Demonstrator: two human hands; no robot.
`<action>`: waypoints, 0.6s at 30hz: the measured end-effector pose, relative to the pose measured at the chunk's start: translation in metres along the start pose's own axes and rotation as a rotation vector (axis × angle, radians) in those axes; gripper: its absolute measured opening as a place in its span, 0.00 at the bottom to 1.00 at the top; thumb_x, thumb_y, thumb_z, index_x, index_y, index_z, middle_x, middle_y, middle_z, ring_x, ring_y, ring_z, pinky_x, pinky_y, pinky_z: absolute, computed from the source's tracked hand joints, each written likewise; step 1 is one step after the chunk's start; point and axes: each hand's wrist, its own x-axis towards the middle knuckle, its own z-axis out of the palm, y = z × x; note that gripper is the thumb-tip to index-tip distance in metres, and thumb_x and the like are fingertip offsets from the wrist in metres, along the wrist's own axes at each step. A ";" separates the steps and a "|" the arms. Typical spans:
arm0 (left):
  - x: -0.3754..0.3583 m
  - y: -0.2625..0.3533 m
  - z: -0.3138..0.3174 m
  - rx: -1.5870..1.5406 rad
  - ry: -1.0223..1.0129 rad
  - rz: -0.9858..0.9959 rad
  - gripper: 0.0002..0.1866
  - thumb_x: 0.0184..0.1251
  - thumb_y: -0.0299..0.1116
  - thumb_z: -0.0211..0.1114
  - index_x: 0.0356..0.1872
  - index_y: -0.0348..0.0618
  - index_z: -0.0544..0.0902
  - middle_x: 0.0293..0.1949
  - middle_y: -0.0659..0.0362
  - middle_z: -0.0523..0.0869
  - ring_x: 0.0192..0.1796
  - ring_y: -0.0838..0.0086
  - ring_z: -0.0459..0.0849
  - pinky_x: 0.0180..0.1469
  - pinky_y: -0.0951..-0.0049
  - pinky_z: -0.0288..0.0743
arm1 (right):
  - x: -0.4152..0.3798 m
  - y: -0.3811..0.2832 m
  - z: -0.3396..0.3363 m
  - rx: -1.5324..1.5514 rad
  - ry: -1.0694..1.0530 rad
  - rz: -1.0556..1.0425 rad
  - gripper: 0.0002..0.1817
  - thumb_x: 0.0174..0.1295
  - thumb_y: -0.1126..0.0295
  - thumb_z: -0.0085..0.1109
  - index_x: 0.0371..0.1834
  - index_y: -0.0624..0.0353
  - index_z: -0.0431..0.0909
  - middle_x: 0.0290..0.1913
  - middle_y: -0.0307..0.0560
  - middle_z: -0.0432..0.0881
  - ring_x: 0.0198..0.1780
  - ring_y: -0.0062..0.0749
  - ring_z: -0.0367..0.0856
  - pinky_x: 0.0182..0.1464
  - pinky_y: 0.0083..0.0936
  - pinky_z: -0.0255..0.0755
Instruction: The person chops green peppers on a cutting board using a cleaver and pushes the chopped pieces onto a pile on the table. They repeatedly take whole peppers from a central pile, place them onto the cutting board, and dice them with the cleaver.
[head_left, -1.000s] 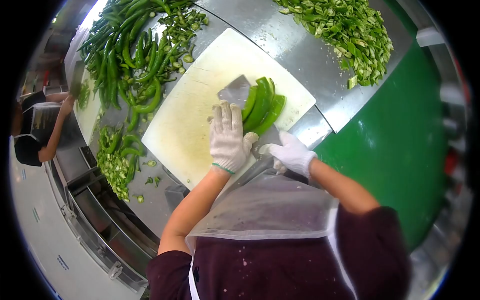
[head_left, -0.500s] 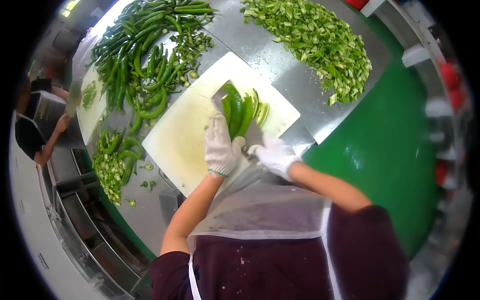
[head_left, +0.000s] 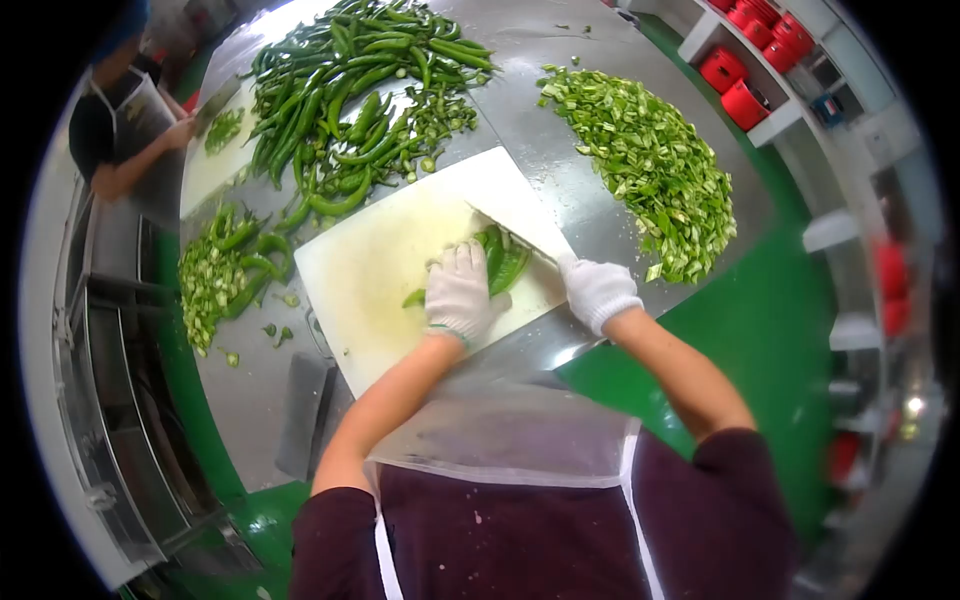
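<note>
My left hand (head_left: 458,292), in a white knit glove, presses down on split green peppers (head_left: 508,268) lying on a white cutting board (head_left: 375,255). Its fingers are together, curled over the peppers and partly hiding them. My right hand (head_left: 600,295), also gloved, is closed around the handle of a broad kitchen knife (head_left: 522,222); the handle is hidden in the glove. The blade slants across the board along the far right side of the peppers. A strip of green pepper (head_left: 414,298) pokes out left of my left hand.
Whole green peppers (head_left: 330,75) are heaped at the back left of the metal table (head_left: 520,110). Chopped pepper (head_left: 655,165) is spread on the right, with a smaller pile (head_left: 205,285) on the left. A co-worker (head_left: 120,130) stands at the far left by another board.
The knife has come out from under the peppers to their right side, and my right hand has moved right. The peppers now lie on the board under my left hand. The view has shifted.
</note>
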 end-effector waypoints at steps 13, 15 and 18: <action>-0.029 -0.048 -0.003 -0.073 0.288 0.245 0.30 0.59 0.42 0.71 0.61 0.37 0.80 0.62 0.46 0.78 0.67 0.51 0.75 0.70 0.50 0.65 | 0.007 0.007 -0.049 -0.072 -0.047 -0.317 0.11 0.68 0.68 0.51 0.51 0.50 0.79 0.40 0.55 0.89 0.41 0.56 0.89 0.42 0.49 0.81; -0.026 -0.050 0.004 -0.125 0.336 0.277 0.25 0.59 0.39 0.70 0.57 0.38 0.82 0.59 0.46 0.79 0.64 0.52 0.76 0.67 0.50 0.68 | 0.016 0.006 -0.049 -0.124 -0.104 -0.326 0.11 0.68 0.69 0.51 0.51 0.51 0.79 0.40 0.56 0.89 0.41 0.57 0.89 0.43 0.49 0.81; -0.025 -0.049 0.004 -0.170 0.362 0.276 0.22 0.59 0.37 0.70 0.55 0.40 0.83 0.56 0.46 0.81 0.61 0.51 0.78 0.64 0.52 0.72 | 0.031 -0.005 -0.054 -0.192 -0.188 -0.340 0.11 0.68 0.71 0.51 0.50 0.52 0.79 0.40 0.57 0.89 0.43 0.57 0.89 0.44 0.50 0.82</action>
